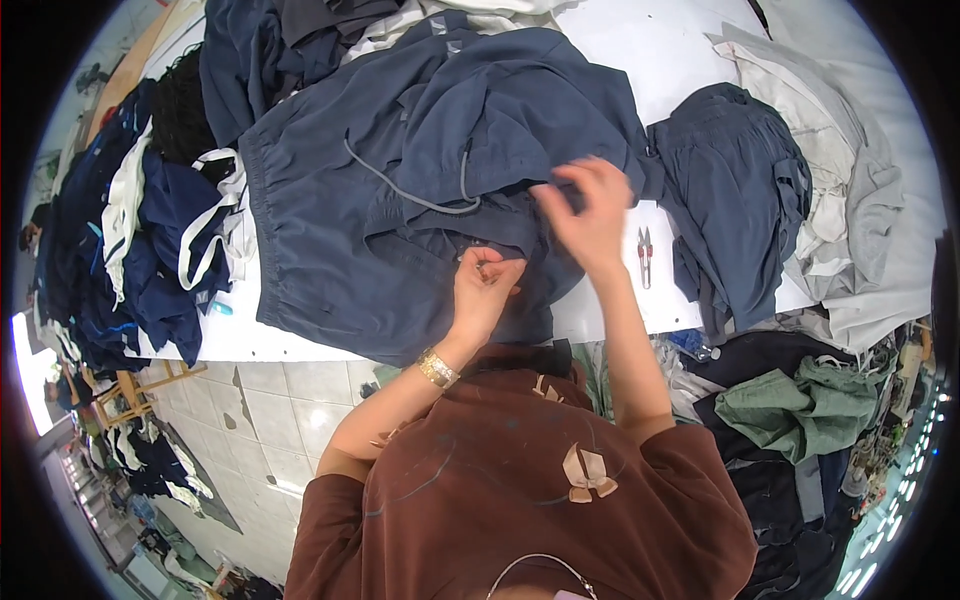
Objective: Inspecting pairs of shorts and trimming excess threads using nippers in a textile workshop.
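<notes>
Dark blue shorts (pixel 330 230) with an elastic waistband lie spread over the white table, more dark blue cloth bunched on top. A grey drawcord (pixel 400 193) loops across the folds. My left hand (pixel 485 288) is closed in a pinch on the fabric at the edge of an opening in the shorts; its fingertips partly hide what they grip. Just to the right and farther up, my right hand (pixel 592 212) hovers over the cloth, slightly blurred, with thumb and fingers apart and nothing seen in them. Small thread snips (pixel 645 258) with red parts lie right of it.
Another folded dark blue garment (pixel 735 190) lies at the right, beside light grey cloth (pixel 850 180). Navy and white garments (pixel 170 230) are heaped at the left. Green cloth (pixel 810 405) sits below the table's right end. The white table (pixel 300 345) ends close to my body.
</notes>
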Motion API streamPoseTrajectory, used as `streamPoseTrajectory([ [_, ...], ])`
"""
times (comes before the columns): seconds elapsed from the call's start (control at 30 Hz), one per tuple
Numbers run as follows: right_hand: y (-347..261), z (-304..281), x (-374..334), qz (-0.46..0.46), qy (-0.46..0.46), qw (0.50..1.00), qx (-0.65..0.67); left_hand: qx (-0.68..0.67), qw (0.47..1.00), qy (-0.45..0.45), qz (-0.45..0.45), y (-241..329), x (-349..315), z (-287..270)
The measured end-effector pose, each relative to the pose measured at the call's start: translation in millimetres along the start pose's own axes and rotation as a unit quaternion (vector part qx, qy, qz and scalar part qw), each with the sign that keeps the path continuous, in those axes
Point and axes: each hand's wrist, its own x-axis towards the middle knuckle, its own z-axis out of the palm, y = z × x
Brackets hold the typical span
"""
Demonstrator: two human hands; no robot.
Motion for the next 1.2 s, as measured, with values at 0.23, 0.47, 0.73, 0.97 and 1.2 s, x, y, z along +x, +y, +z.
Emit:
streamPoseTrajectory([
  [0.23, -34.2, 70.9, 37.0, -0.122, -0.259, 0.957, 0.044, -0.014, 0.996, 0.056, 0.061, -3.4, 7.0, -13.5],
  [0.47, -26.1, 55.5, 72.8, 0.314, -0.193, 0.710, 0.600, 0.316, 0.858, 0.190, 0.358, 33.6, 42.9, -40.6],
  [0.73, -98.1, -10.3, 96.8, 0.039, -0.164, 0.827, 0.536, 0.412, 0.781, 0.138, 0.449, 82.6, 81.9, -48.5],
  [0.97, -21.0, 66.4, 75.9, -0.085, -0.264, 0.961, -0.007, 0.504, 0.687, -0.009, 0.522, 150.4, 81.7, -43.5],
  [1.2, -39.6, 39.4, 97.6, -0.271, -0.581, 0.713, -0.285, 0.498, 0.675, 0.026, 0.543, 201.0, 87.8, -40.9],
])
